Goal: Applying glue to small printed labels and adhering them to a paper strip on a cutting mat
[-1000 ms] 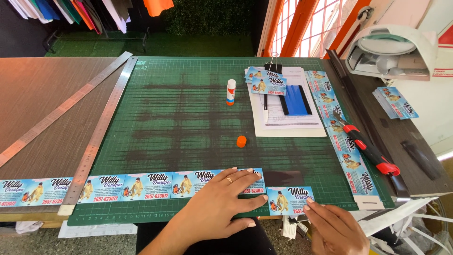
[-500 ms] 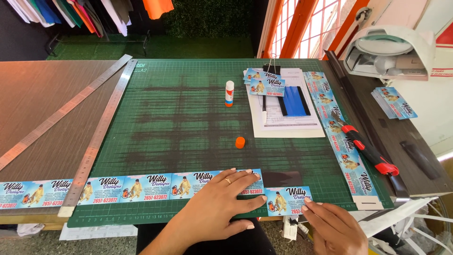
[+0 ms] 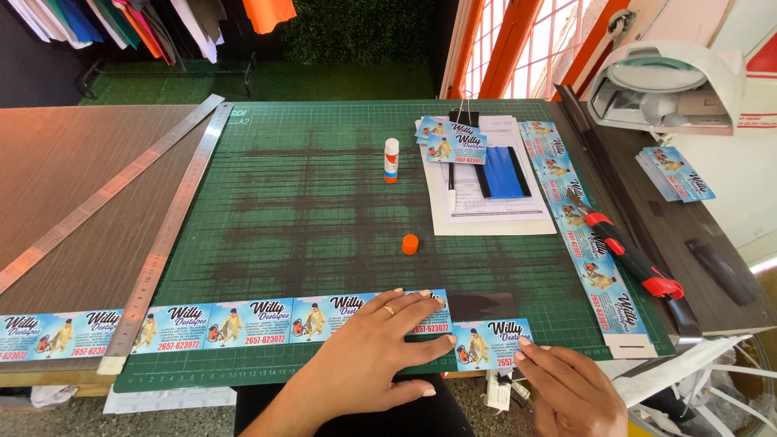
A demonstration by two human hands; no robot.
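A long strip of printed blue cards (image 3: pixel 218 322) lies along the near edge of the green cutting mat (image 3: pixel 324 202). My left hand (image 3: pixel 368 356) lies flat on the strip's right end, fingers spread. A single cut blue card (image 3: pixel 492 342) sits just right of the strip, below a dark rectangular piece (image 3: pixel 483 306). My right hand (image 3: pixel 571 387) touches that card's lower right corner with its fingertips.
On the mat: an uncapped glue stick (image 3: pixel 391 159), its orange cap (image 3: pixel 410 243), a paper pad with cards and a blue squeegee (image 3: pixel 502 172), another card strip (image 3: pixel 579 235), a red utility knife (image 3: pixel 627 255). Two steel rulers (image 3: pixel 166 235) lie left. A white machine (image 3: pixel 668 89) stands right.
The single card has slid left toward the strip's end under my right fingertips. My left hand stays on the strip.
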